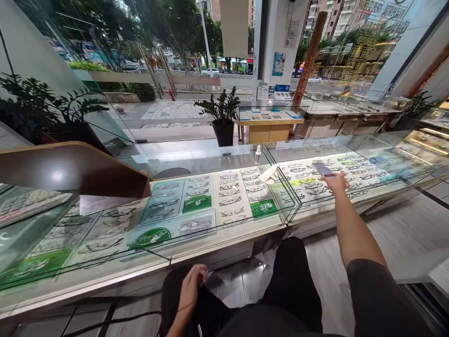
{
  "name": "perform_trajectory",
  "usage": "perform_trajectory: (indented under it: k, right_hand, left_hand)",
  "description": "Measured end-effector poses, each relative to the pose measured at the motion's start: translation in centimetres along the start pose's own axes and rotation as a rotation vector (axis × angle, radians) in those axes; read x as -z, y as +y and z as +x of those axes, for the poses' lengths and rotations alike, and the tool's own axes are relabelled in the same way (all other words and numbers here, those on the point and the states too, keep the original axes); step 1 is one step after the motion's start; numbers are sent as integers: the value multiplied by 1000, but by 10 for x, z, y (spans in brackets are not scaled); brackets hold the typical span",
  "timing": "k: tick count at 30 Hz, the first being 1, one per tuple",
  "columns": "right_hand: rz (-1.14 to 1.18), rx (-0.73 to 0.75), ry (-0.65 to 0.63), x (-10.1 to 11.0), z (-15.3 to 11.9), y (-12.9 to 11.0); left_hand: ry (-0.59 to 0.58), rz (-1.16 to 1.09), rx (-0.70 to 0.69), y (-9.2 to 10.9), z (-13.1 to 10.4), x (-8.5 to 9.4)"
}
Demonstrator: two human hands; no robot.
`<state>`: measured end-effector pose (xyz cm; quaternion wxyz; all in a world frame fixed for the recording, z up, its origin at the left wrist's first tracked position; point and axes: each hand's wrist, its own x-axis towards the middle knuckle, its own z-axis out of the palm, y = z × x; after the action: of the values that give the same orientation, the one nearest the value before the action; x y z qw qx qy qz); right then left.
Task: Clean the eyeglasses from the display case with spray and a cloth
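My right hand [337, 182] reaches out over the glass display counter [224, 229] with its fingers closed round a smartphone [322, 168]. The phone lies tilted at the countertop; whether it touches the glass I cannot tell. My left hand [191, 283] rests by my left thigh, fingers curled in, and nothing shows in it. Left of the phone, a crumpled pale cloth [269, 174] lies on the counter, near a small white spray bottle [258, 154]. Rows of eyeglasses [229, 201] show through the glass below.
A brown curved-edged panel [70, 164] stands on the counter at left. Glass edges [286, 196] meet between the two counter sections. Beyond are a potted plant [223, 117], a small wooden display table [270, 126] and large windows. My knees are close to the counter front.
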<state>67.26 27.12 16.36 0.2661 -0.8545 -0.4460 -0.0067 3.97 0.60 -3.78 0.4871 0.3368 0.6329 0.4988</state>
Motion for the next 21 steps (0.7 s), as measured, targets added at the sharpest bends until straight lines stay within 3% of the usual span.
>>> perform_trajectory:
  k: [4, 7, 10, 15, 18, 21]
  right_hand:
    - [122, -79, 42, 5, -6, -6]
    - [229, -55, 148, 7, -26, -17]
    - [356, 35, 236, 2, -69, -31]
    - [552, 182, 279, -18, -179, -48]
    - [624, 245, 262, -30, -240, -50]
    - [656, 289, 215, -37, -279, -48]
  left_hand:
    - [109, -302, 404, -24, 18, -8]
    - [163, -355, 533, -33, 33, -8]
    - [174, -379, 557, -37, 46, -9]
    - [184, -443, 524, -41, 65, -12]
    - [195, -460, 518, -44, 71, -15]
    - [207, -462, 503, -47, 72, -18]
